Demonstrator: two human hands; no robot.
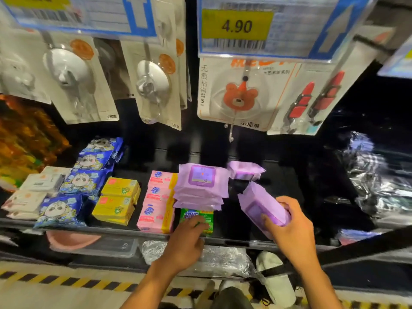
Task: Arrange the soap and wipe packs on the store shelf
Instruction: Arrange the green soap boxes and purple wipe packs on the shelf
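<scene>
Head view: on the black shelf (278, 186), stacked purple wipe packs (200, 186) top a green soap box (207, 217), gripped near-side by the left hand (185, 239); right of them, the right hand (294, 233) clutches 1 tilted purple pack (260, 201).

We are reading "4.90" on the yellow price tag (236, 25), "无痕粘钩" running down the bear hook card (236, 94), and what is probably "超能" on the pink soap packs (156, 210).
</scene>
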